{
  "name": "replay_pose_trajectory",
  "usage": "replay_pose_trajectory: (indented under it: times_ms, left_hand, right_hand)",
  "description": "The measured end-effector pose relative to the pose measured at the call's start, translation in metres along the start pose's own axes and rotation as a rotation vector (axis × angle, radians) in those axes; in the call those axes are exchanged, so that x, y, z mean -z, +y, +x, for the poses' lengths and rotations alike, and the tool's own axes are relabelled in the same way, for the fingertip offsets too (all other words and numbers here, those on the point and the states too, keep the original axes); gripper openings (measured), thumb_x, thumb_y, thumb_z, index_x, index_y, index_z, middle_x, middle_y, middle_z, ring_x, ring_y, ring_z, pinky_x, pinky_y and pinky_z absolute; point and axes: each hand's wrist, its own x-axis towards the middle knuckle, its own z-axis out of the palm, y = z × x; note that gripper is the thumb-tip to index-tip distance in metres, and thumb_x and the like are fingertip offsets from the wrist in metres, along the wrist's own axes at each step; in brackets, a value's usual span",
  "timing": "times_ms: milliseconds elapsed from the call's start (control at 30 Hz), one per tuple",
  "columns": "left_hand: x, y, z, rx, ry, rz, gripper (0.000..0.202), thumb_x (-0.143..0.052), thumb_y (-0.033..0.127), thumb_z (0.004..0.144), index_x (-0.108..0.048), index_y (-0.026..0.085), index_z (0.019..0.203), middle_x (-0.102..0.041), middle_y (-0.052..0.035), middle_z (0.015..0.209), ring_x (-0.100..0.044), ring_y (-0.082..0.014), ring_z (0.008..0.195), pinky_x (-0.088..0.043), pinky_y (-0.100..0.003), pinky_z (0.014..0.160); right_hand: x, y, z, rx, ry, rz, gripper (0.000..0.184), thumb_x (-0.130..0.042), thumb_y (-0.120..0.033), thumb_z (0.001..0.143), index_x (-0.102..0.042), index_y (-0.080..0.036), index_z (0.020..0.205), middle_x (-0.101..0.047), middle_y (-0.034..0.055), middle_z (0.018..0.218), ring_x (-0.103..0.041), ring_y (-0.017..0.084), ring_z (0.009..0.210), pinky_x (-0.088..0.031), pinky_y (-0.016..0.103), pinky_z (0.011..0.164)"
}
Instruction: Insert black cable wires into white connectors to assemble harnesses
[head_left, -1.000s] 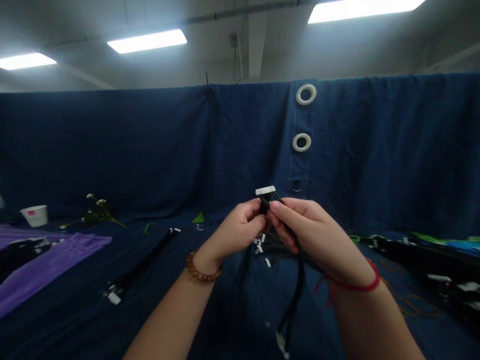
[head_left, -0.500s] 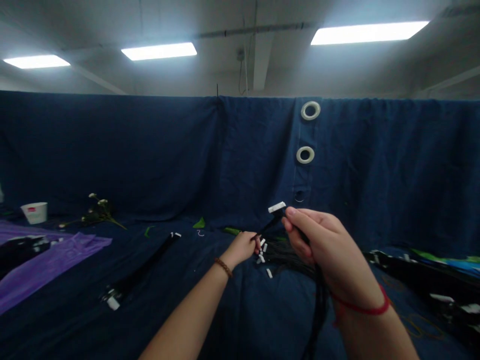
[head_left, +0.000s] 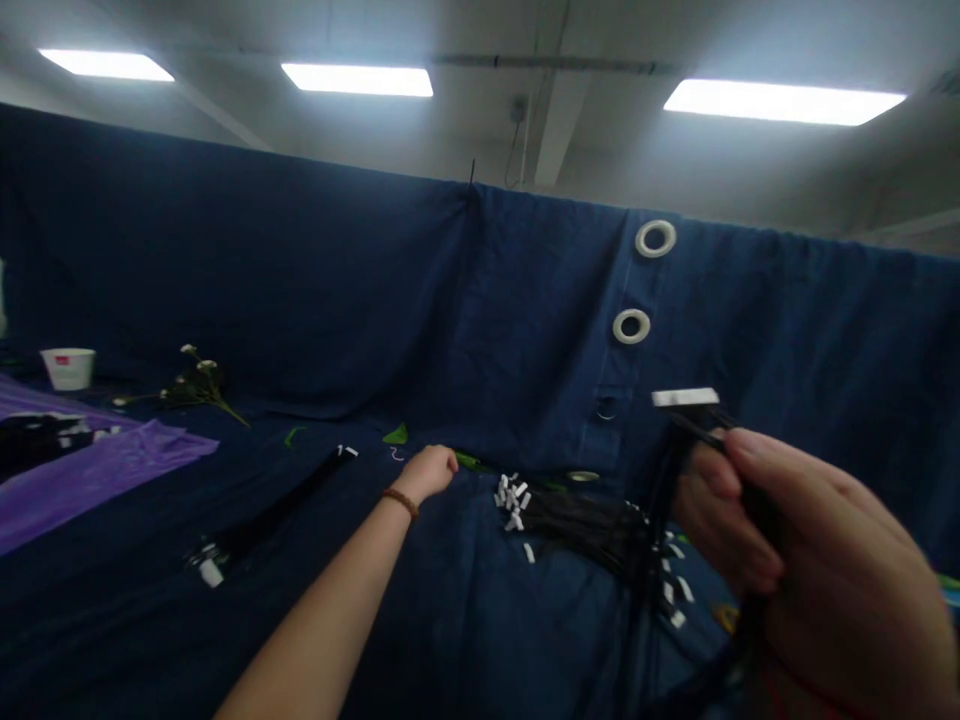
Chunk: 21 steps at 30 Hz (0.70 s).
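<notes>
The right hand (head_left: 817,560) is clamped on a black wire harness (head_left: 679,470) raised high, white connector (head_left: 684,397) uppermost — the left hand (head_left: 429,472), its fingers hidden, sits over the blue cloth (head_left: 300,620) just left of a harness pile (head_left: 577,525).

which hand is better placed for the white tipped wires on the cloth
Left, probably: the left hand looks empty and lies near the wires, while the right hand grips black cables below a white connector.

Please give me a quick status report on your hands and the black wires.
Right hand raised, gripping black wires with white flat connector. Left hand low, apparently empty. White-tipped black wire pile on dark blue cloth.
</notes>
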Motion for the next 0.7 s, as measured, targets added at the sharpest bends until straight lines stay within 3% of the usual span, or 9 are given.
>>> replay_pose_trajectory:
  times_ms: [67, 133, 167, 233, 333, 433, 533, 700]
  left_hand:
    - [0.017, 0.025, -0.002, -0.138, -0.018, -0.136, 0.021, -0.051, 0.027, 0.087, -0.059, 0.013, 0.101, -0.064, -0.0071, 0.100, -0.061, -0.0187, 0.088, -0.051, -0.039, 0.077]
    - [0.031, 0.058, -0.010, -0.288, -0.052, -0.273, 0.022, -0.043, 0.020, 0.090, -0.057, 0.014, 0.107, -0.065, -0.0075, 0.102, -0.062, -0.0161, 0.091, -0.050, -0.032, 0.079]
    - [0.035, 0.075, -0.016, -0.350, -0.064, -0.331, 0.026, -0.041, 0.019, 0.090, -0.054, 0.016, 0.113, -0.065, -0.0069, 0.104, -0.063, -0.0149, 0.092, -0.050, -0.028, 0.079]
    - [0.041, 0.104, -0.032, -0.428, -0.063, -0.415, 0.026, -0.040, 0.015, 0.088, -0.057, 0.015, 0.107, -0.068, -0.0053, 0.094, -0.064, -0.0143, 0.086, -0.050, -0.025, 0.075]
    - [0.043, 0.128, -0.051, -0.457, 0.089, -0.506, 0.024, -0.039, 0.008, 0.081, -0.061, 0.012, 0.090, -0.067, -0.0036, 0.077, -0.062, -0.0132, 0.070, -0.049, -0.024, 0.066]
    - [0.041, 0.131, -0.053, -0.446, 0.220, -0.485, 0.022, -0.041, 0.007, 0.078, -0.062, 0.013, 0.083, -0.066, -0.0015, 0.074, -0.059, -0.0125, 0.067, -0.046, -0.022, 0.062]
    - [0.036, 0.121, -0.039, -0.416, 0.276, -0.400, 0.014, -0.050, 0.010, 0.076, -0.063, 0.014, 0.078, -0.064, 0.0000, 0.076, -0.058, -0.0137, 0.072, -0.045, -0.023, 0.068]
    - [0.017, 0.078, -0.010, -0.237, 0.150, -0.234, 0.014, -0.051, 0.017, 0.084, -0.063, 0.015, 0.075, -0.063, -0.0002, 0.074, -0.059, -0.0137, 0.072, -0.047, -0.030, 0.073]
  right_hand:
    - [0.002, 0.003, 0.005, -0.086, -0.139, 0.001, 0.029, -0.051, -0.037, 0.085, -0.056, -0.018, 0.063, -0.045, -0.0028, 0.041, -0.039, 0.008, 0.037, -0.029, 0.019, 0.037]
    - [-0.001, 0.012, 0.013, -0.147, -0.246, 0.020, 0.028, -0.050, -0.036, 0.087, -0.058, -0.016, 0.068, -0.053, -0.0008, 0.048, -0.047, 0.008, 0.042, -0.035, 0.018, 0.042]
    - [-0.004, 0.018, 0.018, -0.161, -0.277, 0.033, 0.027, -0.050, -0.034, 0.087, -0.058, -0.015, 0.070, -0.055, 0.0000, 0.050, -0.049, 0.009, 0.044, -0.037, 0.018, 0.045]
    - [-0.011, 0.028, 0.025, -0.177, -0.320, 0.059, 0.026, -0.049, -0.033, 0.088, -0.058, -0.014, 0.073, -0.058, 0.0006, 0.052, -0.051, 0.009, 0.045, -0.039, 0.019, 0.047]
    - [-0.017, 0.038, 0.029, -0.196, -0.379, 0.074, 0.024, -0.050, -0.033, 0.087, -0.057, -0.014, 0.074, -0.059, 0.0004, 0.053, -0.052, 0.009, 0.044, -0.040, 0.020, 0.047]
    - [-0.017, 0.040, 0.029, -0.214, -0.427, 0.054, 0.025, -0.051, -0.032, 0.086, -0.055, -0.013, 0.069, -0.059, 0.0015, 0.051, -0.054, 0.011, 0.044, -0.042, 0.021, 0.047]
    - [-0.017, 0.039, 0.028, -0.218, -0.396, 0.036, 0.026, -0.051, -0.032, 0.087, -0.055, -0.013, 0.069, -0.058, 0.0007, 0.050, -0.052, 0.010, 0.041, -0.040, 0.019, 0.043]
    - [-0.018, 0.019, 0.013, -0.175, -0.315, 0.079, 0.029, -0.047, -0.031, 0.088, -0.054, -0.016, 0.064, -0.052, -0.0024, 0.042, -0.046, 0.007, 0.034, -0.034, 0.016, 0.038]
